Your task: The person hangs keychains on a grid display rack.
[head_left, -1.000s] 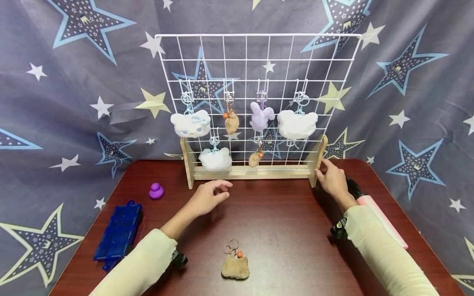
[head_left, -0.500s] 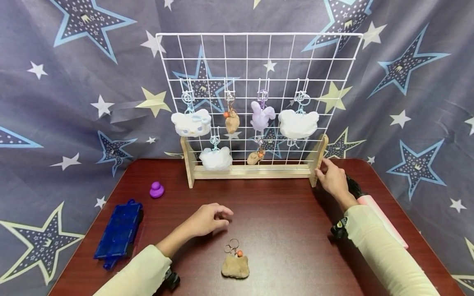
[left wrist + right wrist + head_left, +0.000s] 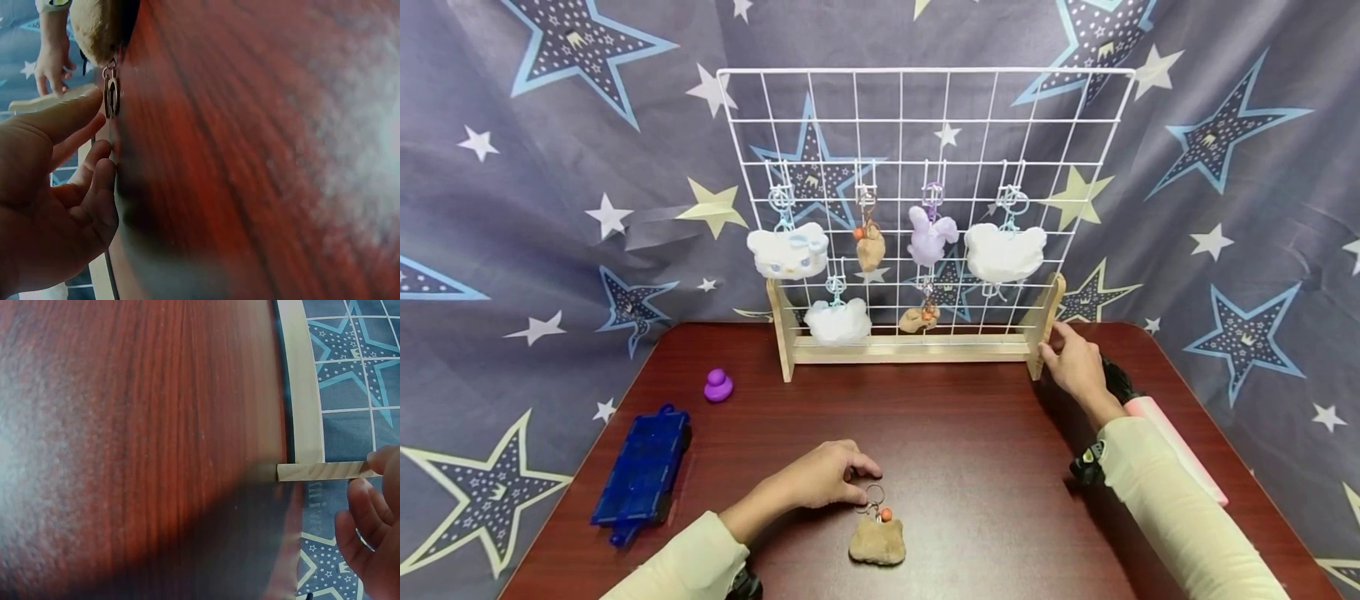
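Observation:
A brown plush keychain (image 3: 877,542) with an orange bead and metal rings lies on the table. My left hand (image 3: 831,475) is right at its rings (image 3: 111,94), thumb and fingers spread apart around them. At the back stands a white wire grid rack (image 3: 901,121) on wooden feet. My right hand (image 3: 1075,365) holds the rack's right wooden foot (image 3: 322,470) between thumb and fingers. From the grid hang white plush keychains (image 3: 787,252), a purple plush rabbit (image 3: 931,237) and small brown plush keychains (image 3: 870,248).
On the left of the brown table (image 3: 970,467) lie a blue plastic toy wagon (image 3: 642,468) and a purple rubber duck (image 3: 718,387). A pink and white object (image 3: 1176,450) and a black item (image 3: 1117,377) lie beside the right arm. A starry curtain (image 3: 587,150) hangs behind.
My left hand has come from in front of the rack toward me, down to the keychain's rings. The lower brown keychain on the grid has turned. The right hand has stayed on the foot.

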Action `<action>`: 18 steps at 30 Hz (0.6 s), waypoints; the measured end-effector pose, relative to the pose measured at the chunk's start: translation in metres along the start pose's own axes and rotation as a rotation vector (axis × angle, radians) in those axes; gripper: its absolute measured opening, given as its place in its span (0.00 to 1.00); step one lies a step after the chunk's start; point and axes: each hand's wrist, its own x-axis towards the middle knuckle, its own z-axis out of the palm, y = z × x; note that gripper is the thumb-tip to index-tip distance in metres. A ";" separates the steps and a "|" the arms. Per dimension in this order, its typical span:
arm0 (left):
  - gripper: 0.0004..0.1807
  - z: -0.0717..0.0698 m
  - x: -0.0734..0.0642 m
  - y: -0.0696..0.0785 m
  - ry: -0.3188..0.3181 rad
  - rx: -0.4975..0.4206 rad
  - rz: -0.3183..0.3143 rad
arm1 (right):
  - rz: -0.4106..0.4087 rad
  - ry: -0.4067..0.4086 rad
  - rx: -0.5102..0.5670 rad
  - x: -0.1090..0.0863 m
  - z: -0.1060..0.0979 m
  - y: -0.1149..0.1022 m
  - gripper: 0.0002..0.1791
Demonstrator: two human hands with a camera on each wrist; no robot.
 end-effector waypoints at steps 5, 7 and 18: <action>0.18 0.002 0.000 0.002 -0.012 0.020 0.021 | 0.006 -0.001 0.009 0.000 0.000 0.000 0.24; 0.17 0.004 0.001 0.002 -0.013 0.022 0.027 | 0.001 0.001 0.015 0.000 0.001 0.001 0.24; 0.14 0.005 0.004 0.006 -0.023 0.041 0.007 | -0.009 0.015 0.010 0.000 0.001 0.002 0.23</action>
